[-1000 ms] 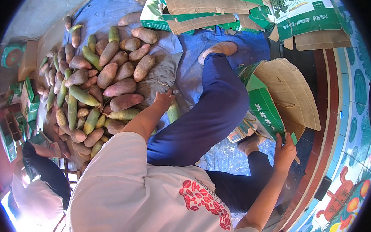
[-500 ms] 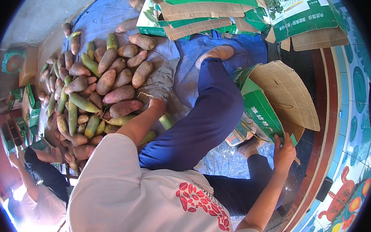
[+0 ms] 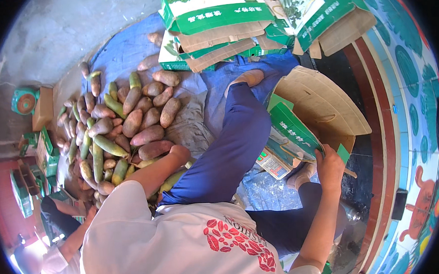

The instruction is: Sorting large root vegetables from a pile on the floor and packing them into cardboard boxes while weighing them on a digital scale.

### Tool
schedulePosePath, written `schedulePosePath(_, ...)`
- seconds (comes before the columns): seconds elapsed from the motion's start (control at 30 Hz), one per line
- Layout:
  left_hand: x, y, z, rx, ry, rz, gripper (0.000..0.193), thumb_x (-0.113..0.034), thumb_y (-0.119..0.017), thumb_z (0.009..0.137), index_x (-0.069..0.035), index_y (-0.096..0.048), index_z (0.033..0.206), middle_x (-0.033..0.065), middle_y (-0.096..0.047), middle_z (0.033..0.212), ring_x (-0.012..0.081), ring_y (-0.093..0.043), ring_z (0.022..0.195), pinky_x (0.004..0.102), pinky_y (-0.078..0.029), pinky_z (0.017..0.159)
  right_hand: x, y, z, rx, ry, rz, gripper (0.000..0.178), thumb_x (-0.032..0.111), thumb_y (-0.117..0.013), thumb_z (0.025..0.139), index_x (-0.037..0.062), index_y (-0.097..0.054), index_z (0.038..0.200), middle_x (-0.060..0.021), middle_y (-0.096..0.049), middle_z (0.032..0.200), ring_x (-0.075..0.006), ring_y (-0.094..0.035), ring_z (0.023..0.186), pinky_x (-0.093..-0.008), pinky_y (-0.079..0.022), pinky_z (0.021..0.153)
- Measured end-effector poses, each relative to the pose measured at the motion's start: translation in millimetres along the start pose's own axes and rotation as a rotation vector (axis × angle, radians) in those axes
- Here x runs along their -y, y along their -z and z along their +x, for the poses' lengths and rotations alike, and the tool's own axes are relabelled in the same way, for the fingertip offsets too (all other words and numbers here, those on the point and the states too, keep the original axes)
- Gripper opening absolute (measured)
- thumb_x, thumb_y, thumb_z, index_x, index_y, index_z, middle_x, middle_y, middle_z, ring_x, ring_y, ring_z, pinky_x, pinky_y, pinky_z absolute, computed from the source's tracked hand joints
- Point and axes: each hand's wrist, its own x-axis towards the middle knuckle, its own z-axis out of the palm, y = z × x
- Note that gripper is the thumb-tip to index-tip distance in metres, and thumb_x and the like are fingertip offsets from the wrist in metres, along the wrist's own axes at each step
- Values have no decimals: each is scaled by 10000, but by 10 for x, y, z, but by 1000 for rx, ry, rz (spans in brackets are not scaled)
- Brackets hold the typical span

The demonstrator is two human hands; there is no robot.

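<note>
Right hand [image 3: 330, 165] clamps the carton [image 3: 322, 99] at its twelve o'clock; left hand [image 3: 181, 153], grip too hidden to tell, has tubers [image 3: 153, 150] at nine.

Matt, rough cardboard inside the carton [image 3: 322, 99]

Your shirt [image 3: 150, 235], at the bottom centre of the frame, bears a line of dark capital letters along the upper right of its red print. Right of centre, a row of white characters runs down the green side of your open box [image 3: 322, 109]. At the top, two short groups of white characters stand on the green side of a stacked box [image 3: 223, 18]. The box at the upper right [image 3: 317, 14] has white characters on its green band. Markings on your keypad [image 3: 274, 167] are too small to read.
</note>
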Motion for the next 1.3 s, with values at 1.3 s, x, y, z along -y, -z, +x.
schedulePosePath(1.3, -731, 2752, -2449, -1487, -532, -356, 295, -240, -674, 780, 3, -560, 901, 189, -573, 798, 358, -558, 718, 407, -439, 626, -89, -209, -176, -43, 102, -41, 153, 219, -610, 798, 67, -594, 808, -120, -635, 761, -286, -636, 749, -386, -506, 654)
